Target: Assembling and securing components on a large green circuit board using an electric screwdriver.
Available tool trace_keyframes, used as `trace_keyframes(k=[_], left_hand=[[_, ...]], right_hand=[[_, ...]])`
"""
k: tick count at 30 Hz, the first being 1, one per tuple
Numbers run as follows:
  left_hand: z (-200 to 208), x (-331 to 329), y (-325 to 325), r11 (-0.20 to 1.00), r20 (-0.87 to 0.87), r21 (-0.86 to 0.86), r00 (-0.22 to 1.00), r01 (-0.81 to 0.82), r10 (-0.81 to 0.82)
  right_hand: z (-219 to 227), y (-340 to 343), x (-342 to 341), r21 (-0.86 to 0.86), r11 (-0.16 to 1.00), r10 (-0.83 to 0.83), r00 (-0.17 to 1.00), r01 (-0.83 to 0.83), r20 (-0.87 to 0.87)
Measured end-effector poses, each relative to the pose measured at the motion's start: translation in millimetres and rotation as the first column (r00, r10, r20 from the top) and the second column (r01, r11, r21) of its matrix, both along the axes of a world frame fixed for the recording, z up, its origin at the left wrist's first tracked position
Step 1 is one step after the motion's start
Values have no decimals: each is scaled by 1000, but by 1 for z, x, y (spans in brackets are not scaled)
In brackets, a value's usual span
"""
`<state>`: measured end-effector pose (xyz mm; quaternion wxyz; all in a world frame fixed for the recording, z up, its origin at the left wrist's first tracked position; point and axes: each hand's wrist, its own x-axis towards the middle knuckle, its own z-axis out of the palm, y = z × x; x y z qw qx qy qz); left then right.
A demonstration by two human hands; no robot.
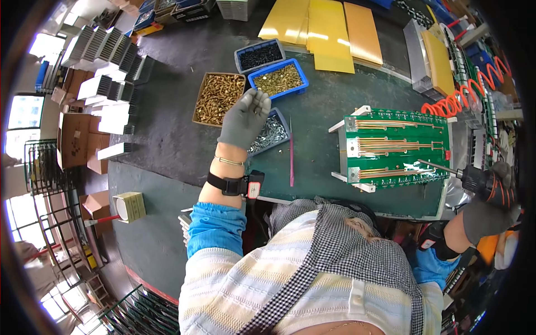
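Note:
My left hand [244,118], in a grey glove, hangs over the inner edges of several parts bins. Its fingers are curled together, and whatever they hold is too small to make out. Beside it are a cardboard box of brass-coloured screws [219,96], a blue bin of small brass parts [277,80] and a bin of silver screws [270,135], partly hidden by the hand. My right hand [491,209], also gloved, grips a black power screwdriver [479,182] at the right. Its long bit reaches left over a green circuit board [391,148] with copper bars, propped on white supports.
A grey bin of black screws [259,55] stands behind the blue one. A thin pink stick [291,156] lies left of the board. Yellow sheets [329,33] lie at the back, metal heat sinks [106,89] at the left. An orange coiled hose [455,100] hangs behind the board.

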<state>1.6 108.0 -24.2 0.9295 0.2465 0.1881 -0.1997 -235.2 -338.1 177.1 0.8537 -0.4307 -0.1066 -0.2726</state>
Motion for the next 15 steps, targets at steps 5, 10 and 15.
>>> trace_keyframes(k=[5,10,15], left_hand=[[10,2,-23,973,18,-204,994,106,-105],[41,-19,-49,974,193,-59,960,219,-204],[87,-43,-72,952,208,3,931,305,-299]], right_hand=[[2,-9,-9,-145,942,-316,945,302,-80],[14,22,19,-240,971,4,997,14,76],[28,72,61,-13,1000,12,990,-11,144]])
